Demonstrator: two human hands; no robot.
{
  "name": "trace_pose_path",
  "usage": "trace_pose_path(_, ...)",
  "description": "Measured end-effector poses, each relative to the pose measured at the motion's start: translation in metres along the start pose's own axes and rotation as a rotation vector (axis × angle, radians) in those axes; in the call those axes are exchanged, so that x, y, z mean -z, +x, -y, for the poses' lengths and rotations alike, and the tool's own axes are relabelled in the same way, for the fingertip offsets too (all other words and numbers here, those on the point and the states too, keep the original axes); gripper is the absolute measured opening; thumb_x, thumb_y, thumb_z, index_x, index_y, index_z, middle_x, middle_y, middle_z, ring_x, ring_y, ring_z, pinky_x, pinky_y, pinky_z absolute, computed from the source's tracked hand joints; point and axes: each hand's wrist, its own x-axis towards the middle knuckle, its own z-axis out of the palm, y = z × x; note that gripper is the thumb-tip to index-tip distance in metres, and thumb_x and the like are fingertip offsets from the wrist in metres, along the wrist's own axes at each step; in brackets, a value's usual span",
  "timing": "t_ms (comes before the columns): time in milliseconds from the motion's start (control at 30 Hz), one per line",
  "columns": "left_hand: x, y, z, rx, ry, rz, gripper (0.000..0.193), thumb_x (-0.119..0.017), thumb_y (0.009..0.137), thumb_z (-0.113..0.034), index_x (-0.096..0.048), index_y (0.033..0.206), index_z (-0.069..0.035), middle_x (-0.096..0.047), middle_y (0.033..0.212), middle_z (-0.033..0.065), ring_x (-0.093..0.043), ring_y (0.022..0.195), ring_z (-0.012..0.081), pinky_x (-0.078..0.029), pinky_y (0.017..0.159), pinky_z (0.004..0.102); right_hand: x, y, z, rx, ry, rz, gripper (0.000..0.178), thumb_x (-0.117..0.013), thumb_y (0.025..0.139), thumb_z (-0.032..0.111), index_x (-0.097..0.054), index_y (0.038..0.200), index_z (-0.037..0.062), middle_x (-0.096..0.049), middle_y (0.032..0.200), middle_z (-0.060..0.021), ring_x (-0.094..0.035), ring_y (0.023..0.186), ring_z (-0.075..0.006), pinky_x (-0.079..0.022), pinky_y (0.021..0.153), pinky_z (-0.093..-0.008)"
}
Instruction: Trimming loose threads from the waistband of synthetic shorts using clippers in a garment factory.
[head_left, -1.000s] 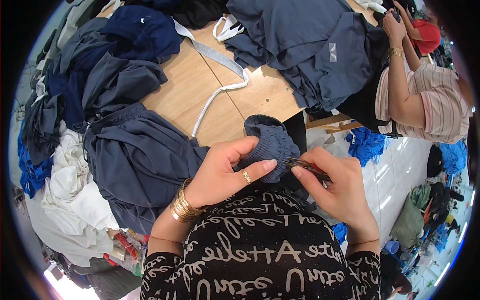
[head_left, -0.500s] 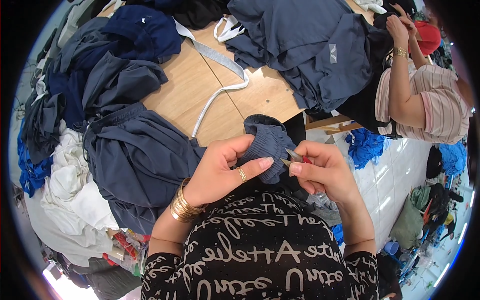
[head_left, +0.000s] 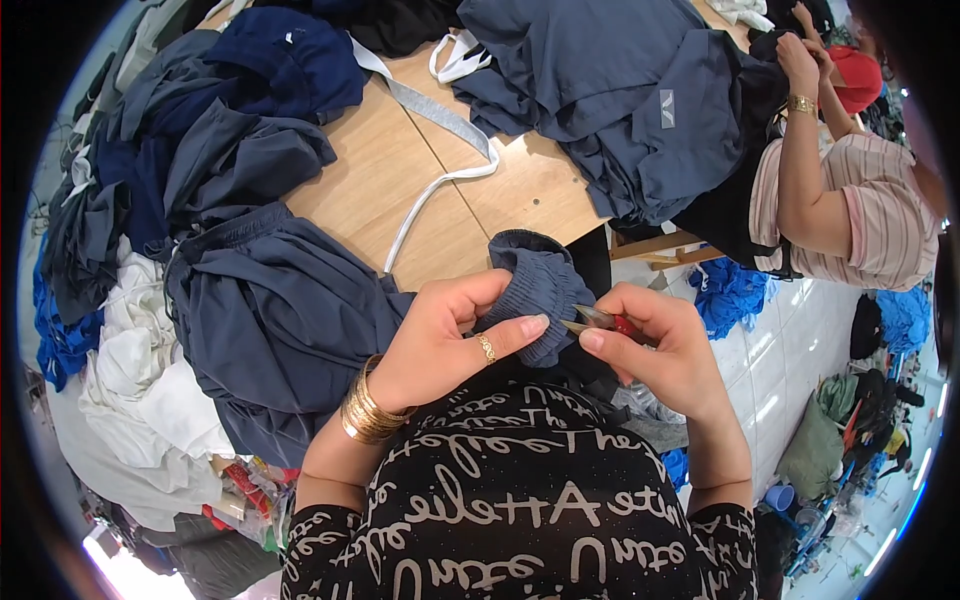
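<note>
Left hand: nearly closed, thumb laid across the near face of a gathered cuff, dark grey-blue, ribbed; fingers partly hidden behind the cloth. Ring on one finger, gold bangles at the wrist.

Right hand: thumb and fingers closed about a pair of snips, red-handled, blades parted, points at the cuff's right side; contact with the cloth cannot be told.

Lettering: black top, below and between the hands, large pale script all over. Pale rectangular label, white emblem, on a dark grey garment beyond the right hand. Small white mark, too small to read, on navy cloth far beyond the left hand.

Also: crumpled dark grey garment, left of the left hand; white-and-grey strip on a wooden table, beyond it.
</note>
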Motion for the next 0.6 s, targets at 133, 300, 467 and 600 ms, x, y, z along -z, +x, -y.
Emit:
trace_pose_path(133, 0.000, 0.001, 0.000, 0.010, -0.006, -0.020, 0.022, -0.064, 0.082, -0.009, -0.059, 0.098, 0.005, -0.062, 0.088, 0.0028, -0.055, 0.078, 0.0054, -0.046, 0.071, 0.0199, -0.001, 0.000, 0.001, 0.031, -0.071, -0.028, 0.014, -0.064, 0.081, 0.013, -0.057, 0.080, 0.0008, -0.041, 0.056, 0.0058, -0.034, 0.054, -0.0020, -0.027, 0.047, -0.0202)
trace_pose_path(300, 0.000, 0.001, 0.001, 0.003, 0.007, 0.001, 0.021, -0.062, 0.084, -0.010, -0.058, 0.099, 0.004, -0.060, 0.088, 0.0010, -0.053, 0.079, 0.0038, -0.045, 0.071, 0.0197, 0.001, 0.006, -0.002, 0.005, 0.046, 0.050, 0.015, -0.064, 0.082, 0.014, -0.055, 0.078, 0.0021, -0.043, 0.055, 0.0058, -0.037, 0.049, -0.0009, -0.026, 0.044, -0.0185)
trace_pose_path(467, 0.002, 0.001, 0.001, -0.011, 0.015, 0.002, 0.020, -0.060, 0.086, -0.010, -0.057, 0.100, 0.004, -0.059, 0.088, -0.0005, -0.051, 0.080, 0.0024, -0.044, 0.071, 0.0192, -0.002, 0.014, -0.013, -0.115, 0.390, 0.160, 0.016, -0.062, 0.084, 0.015, -0.054, 0.076, 0.0035, -0.045, 0.053, 0.0046, -0.039, 0.041, -0.0013, -0.022, 0.037, -0.0175)
trace_pose_path(600, 0.003, 0.000, -0.003, -0.038, -0.006, 0.007, 0.019, -0.059, 0.086, -0.009, -0.057, 0.100, 0.004, -0.059, 0.089, -0.0003, -0.051, 0.081, 0.0026, -0.044, 0.072, 0.0195, -0.013, 0.017, -0.021, -0.117, 0.645, 0.202, 0.018, -0.057, 0.086, 0.017, -0.051, 0.076, 0.0029, -0.041, 0.049, 0.0026, -0.034, 0.035, -0.0033, -0.022, 0.035, -0.0184)
